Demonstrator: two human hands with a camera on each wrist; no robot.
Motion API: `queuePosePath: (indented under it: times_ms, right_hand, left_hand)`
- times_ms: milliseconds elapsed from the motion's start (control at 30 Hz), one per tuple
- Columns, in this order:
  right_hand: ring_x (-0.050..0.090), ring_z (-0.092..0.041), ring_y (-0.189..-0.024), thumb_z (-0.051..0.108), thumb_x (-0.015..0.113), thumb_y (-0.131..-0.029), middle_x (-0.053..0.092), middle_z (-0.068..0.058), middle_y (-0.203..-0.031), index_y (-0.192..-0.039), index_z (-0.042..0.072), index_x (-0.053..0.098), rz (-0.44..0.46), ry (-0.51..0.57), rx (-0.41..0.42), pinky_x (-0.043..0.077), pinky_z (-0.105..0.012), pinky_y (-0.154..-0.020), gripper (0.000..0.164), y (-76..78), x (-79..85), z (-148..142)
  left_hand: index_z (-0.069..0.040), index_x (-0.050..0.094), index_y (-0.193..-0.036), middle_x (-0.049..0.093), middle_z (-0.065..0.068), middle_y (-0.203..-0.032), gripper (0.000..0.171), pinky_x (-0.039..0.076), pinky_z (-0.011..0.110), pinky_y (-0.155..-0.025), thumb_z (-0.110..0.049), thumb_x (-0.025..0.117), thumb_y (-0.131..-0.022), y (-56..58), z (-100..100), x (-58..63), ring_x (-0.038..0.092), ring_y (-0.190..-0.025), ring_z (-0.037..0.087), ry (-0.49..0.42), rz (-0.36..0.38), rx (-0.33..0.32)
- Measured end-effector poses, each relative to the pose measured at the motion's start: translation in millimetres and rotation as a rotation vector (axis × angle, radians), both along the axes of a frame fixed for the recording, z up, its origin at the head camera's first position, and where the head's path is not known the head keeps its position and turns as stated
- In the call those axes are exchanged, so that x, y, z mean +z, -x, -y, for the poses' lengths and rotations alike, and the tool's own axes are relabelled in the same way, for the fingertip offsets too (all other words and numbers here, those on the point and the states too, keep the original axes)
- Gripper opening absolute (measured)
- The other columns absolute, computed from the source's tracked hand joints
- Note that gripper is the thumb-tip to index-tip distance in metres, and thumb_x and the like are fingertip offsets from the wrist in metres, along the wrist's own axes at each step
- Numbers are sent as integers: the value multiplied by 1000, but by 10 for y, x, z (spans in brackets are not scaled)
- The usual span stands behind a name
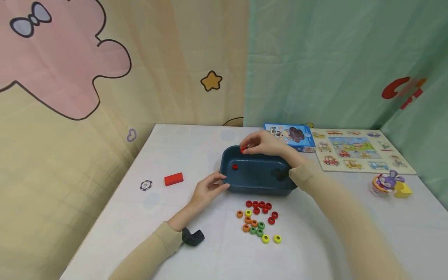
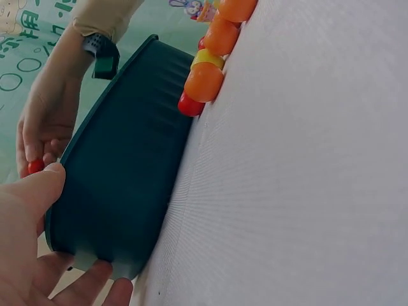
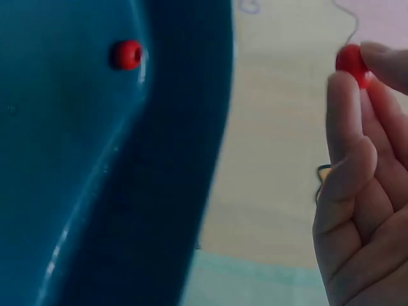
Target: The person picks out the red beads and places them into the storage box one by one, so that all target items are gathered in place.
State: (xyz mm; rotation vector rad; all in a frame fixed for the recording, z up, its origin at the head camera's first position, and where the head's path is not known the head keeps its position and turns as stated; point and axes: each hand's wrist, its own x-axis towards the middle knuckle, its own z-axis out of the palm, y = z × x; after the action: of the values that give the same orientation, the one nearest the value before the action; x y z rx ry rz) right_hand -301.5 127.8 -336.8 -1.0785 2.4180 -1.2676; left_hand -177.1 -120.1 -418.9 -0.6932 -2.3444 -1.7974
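Observation:
My right hand (image 1: 263, 143) pinches a red bead (image 3: 350, 62) between thumb and fingertips, above the far left rim of a dark blue plastic tub (image 1: 259, 190). Inside the tub, near its left end, lies a single red bead (image 1: 235, 167). At the near left corner, my left hand (image 1: 206, 190) grips the tub, its thumb (image 2: 50, 185) at the rim and its fingers against the end wall. In front of the tub lie several loose beads: red (image 1: 262, 204), orange (image 1: 247, 220), green (image 1: 259, 232) and yellow (image 1: 265, 238).
Left of the tub lie a red block (image 1: 173, 179) and a poker chip (image 1: 146, 185). Behind it, a blue box (image 1: 292, 136) stands beside a picture puzzle board (image 1: 364, 151). Farther right are a purple rabbit toy (image 1: 386, 181) and a yellow block (image 1: 403, 190).

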Motion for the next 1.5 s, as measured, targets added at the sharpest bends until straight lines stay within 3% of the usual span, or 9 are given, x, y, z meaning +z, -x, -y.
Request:
queuePosePath:
  times_ms: [133, 333, 633, 767, 967, 1233, 1367, 1500]
  right_hand:
    - [61, -18, -79, 18, 69, -79, 66, -4, -94, -104, 3, 65, 77, -4, 41, 51, -30, -73, 29, 127, -216, 80]
    - [61, -17, -75, 15, 69, -78, 66, -6, -88, -101, 0, 65, 136, -64, 82, 52, -30, -71, 27, 187, -505, 108]
    - [59, -12, -74, 12, 70, -77, 65, -1, -87, -97, 6, 67, 74, -225, 58, 51, -25, -69, 21, 266, -648, 128]
    - [60, -10, -73, 12, 69, -78, 66, 0, -89, -98, 7, 68, 47, -259, 61, 51, -24, -67, 20, 289, -685, 136]
    - [59, -11, -74, 11, 67, -79, 66, -1, -92, -99, 9, 68, 20, -276, 55, 50, -24, -67, 20, 292, -695, 133]
    - [60, -12, -80, 10, 67, -79, 65, -2, -96, -102, 9, 67, 48, -296, 55, 51, -26, -71, 23, 290, -679, 122]
    - [60, -14, -86, 11, 67, -79, 63, -5, -101, -106, 6, 64, 46, -300, 39, 51, -29, -75, 27, 229, -519, 46]
    - [60, -17, -88, 12, 65, -81, 61, -9, -107, -111, 4, 61, 3, -231, 10, 50, -32, -78, 32, 72, -230, -119]
  left_hand:
    - [6, 56, -106, 41, 26, -130, 30, 45, 47, -84, -9, 65, -81, -3, -9, -6, 47, -114, 29, 5, 1, -12]
    - [6, 56, -105, 40, 25, -130, 29, 44, 48, -85, -9, 65, -82, -7, -14, 10, 47, -114, 27, 11, -2, -15]
    - [8, 56, -105, 40, 26, -130, 30, 45, 47, -84, -8, 65, -82, 2, 5, 15, 43, -117, 34, 3, -20, -24]
    - [7, 56, -105, 40, 26, -130, 31, 45, 47, -84, -10, 64, -82, 4, 5, 15, 43, -117, 31, 12, -4, -19]
    - [7, 56, -106, 39, 26, -131, 30, 45, 47, -83, -10, 64, -82, 1, 1, 16, 44, -117, 30, 11, -6, -18]
    - [8, 55, -106, 38, 25, -132, 30, 45, 47, -83, -8, 64, -82, 3, 14, -20, 43, -117, 32, -8, -8, -30]
    - [7, 55, -105, 38, 26, -132, 28, 45, 47, -83, -7, 64, -82, -6, 3, -13, 43, -118, 32, -7, -13, -24]
    - [7, 56, -105, 39, 25, -132, 29, 46, 46, -83, -7, 64, -82, -14, -2, -1, 45, -116, 31, -3, -8, -14]
